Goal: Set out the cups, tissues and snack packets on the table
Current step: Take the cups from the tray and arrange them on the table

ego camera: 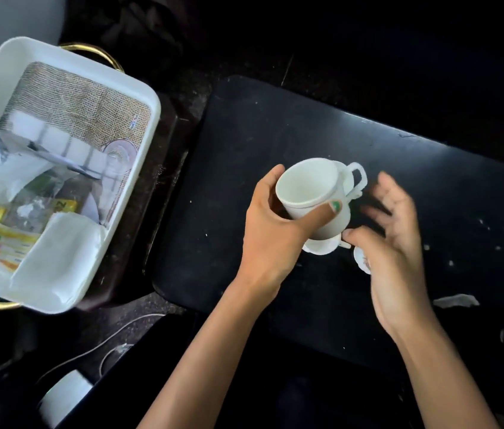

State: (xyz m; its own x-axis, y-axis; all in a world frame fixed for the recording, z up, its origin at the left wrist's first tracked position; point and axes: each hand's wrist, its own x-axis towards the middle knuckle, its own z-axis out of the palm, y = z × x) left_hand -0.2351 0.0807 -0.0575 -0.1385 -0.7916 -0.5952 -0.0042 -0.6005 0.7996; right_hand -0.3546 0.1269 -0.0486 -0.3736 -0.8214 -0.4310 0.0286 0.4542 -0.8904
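My left hand grips a nested stack of white handled cups, tilted with the mouth toward me, above the black table. My right hand is just to its right, fingers spread and blurred, its thumb touching the stack's bottom. A white cup piece shows under my right palm; whether the hand holds it is unclear. In the white tray at left lie folded white tissues, yellow snack packets and clear plastic bags.
The tray has gold handles and a woven liner, and sits on a dark surface beside the table. A torn white scrap lies near the table's right front. A white cable and a pale round object lie at lower left.
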